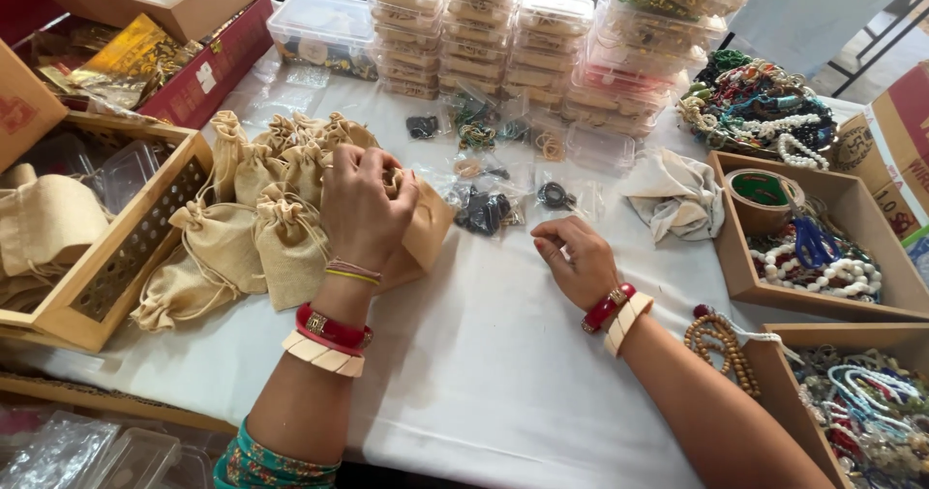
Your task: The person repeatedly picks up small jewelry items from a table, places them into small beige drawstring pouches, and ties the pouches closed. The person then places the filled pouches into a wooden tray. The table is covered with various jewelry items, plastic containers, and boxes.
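The left hand point(363, 204) is closed on a small tan pouch point(426, 226). The pouch lies on the white counter point(484, 354), its long axis slanted, its top hidden under the fingers. It is plain cloth, beige, flat. Left of the pouch is a heap of similar bags point(261, 218), tied with string, and further left a wooden tray point(116, 257). Right of the pouch rests the right hand point(579, 257), fingers curled loosely, holding nothing. Behind the pouch lie small packets point(484, 204) and stacked clear boxes point(503, 34).
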